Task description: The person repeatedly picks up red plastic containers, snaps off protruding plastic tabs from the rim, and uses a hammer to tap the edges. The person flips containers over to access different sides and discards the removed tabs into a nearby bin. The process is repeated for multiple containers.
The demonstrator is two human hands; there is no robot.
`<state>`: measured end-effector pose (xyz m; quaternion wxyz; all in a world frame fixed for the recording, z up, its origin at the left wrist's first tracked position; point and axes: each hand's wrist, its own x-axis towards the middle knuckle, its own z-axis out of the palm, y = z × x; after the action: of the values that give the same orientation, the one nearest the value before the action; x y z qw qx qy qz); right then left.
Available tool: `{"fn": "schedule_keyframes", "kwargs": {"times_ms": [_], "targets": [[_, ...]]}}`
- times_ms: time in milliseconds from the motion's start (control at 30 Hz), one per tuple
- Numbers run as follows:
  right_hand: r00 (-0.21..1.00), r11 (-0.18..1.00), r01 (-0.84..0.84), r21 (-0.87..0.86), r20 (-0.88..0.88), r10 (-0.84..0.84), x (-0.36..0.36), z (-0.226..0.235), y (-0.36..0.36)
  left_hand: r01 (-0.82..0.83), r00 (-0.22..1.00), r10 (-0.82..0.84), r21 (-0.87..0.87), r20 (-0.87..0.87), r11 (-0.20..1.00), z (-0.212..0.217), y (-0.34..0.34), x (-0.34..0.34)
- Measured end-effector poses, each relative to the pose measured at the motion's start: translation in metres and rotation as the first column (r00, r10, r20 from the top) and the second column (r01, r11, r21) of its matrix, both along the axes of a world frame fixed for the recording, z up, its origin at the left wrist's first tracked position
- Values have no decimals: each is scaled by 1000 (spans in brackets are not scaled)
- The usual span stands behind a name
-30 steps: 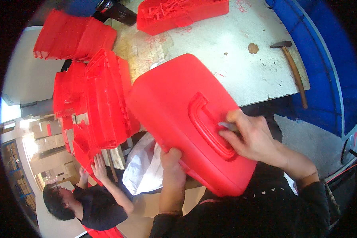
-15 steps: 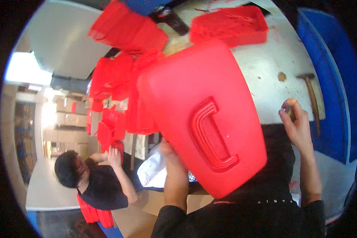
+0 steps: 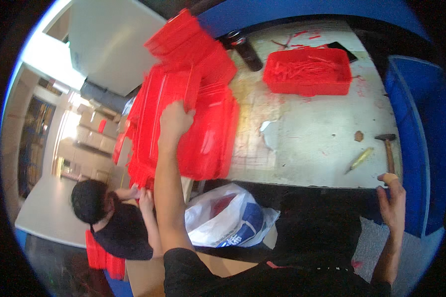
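Note:
My left hand (image 3: 176, 120) reaches forward to the large pile of red plastic boxes (image 3: 208, 133) at the left of the worktable. Its fingers are curled over the edge of a red plastic box (image 3: 176, 89) on the pile. My right hand (image 3: 394, 202) is at the table's near right corner, empty, thumb and fingers apart. Just beyond its fingertips is the handle of a hammer (image 3: 389, 148). A yellow, pen-like cutter (image 3: 359, 160) lies on the table to the left of the hammer.
A red bin of red plastic scraps (image 3: 307, 89) sits at the back, beside a dark bottle (image 3: 246, 52). Blue crates (image 3: 416, 143) border the right side. A white plastic bag (image 3: 228, 218) is below the table's near edge. A co-worker (image 3: 119, 218) handles red parts at left.
The red box with a moulded handle is no longer held up before me; my left hand has moved forward-left to the pile. My right hand has let go of a small object and moved nearer.

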<state>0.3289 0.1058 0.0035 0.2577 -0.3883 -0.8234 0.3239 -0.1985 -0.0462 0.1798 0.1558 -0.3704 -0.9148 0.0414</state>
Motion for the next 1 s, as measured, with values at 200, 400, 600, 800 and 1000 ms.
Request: {"fn": "schedule_keyframes", "kwargs": {"times_ms": [200,400,600,800,1000], "targets": [[993,973,112,203,6,-115,76,47,12,-60,990,70,-81,122,995,-105,25,-63],[979,986,14,166,197,-47,128,61,69,132,906,-166,111,389,985,-111,32,-106],[780,982,159,106,596,-191,126,56,190,164,872,-304,357,384,920,-115,36,-8],[603,974,27,-225,781,163,116,21,249,-3,247,-174,180,953,984,-193,13,165],[553,962,215,170,790,-264,155,-115,382,-16,-345,-56,53,937,998,-233,4,224]]}}
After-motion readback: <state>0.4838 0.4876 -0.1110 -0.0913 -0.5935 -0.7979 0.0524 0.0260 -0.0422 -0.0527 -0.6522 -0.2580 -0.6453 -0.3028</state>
